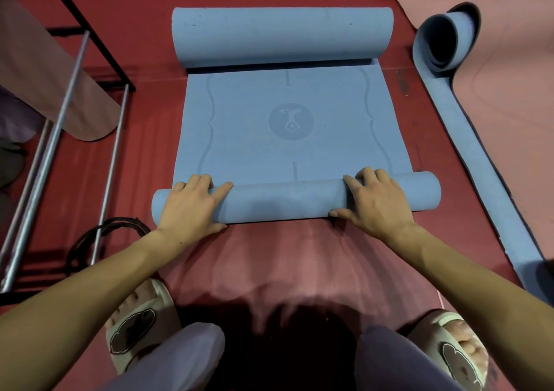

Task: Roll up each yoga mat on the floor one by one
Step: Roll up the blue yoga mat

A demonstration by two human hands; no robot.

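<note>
A blue yoga mat point(287, 120) lies on the red floor straight ahead, with a round logo in its flat middle part. Its near end is wound into a thin roll point(284, 200), and its far end is curled into a thicker roll point(281, 35). My left hand point(192, 204) grips the near roll close to its left end, fingers over the top and thumb at the near side. My right hand point(374, 198) grips the same roll right of the middle in the same way.
A second mat point(509, 90), pink on top and blue beneath, lies flat at the right with its blue end point(443, 42) curled up. A metal rack point(75, 114) stands at the left, black cable point(99, 234) beside it. My slippered feet point(138, 321) are at the bottom.
</note>
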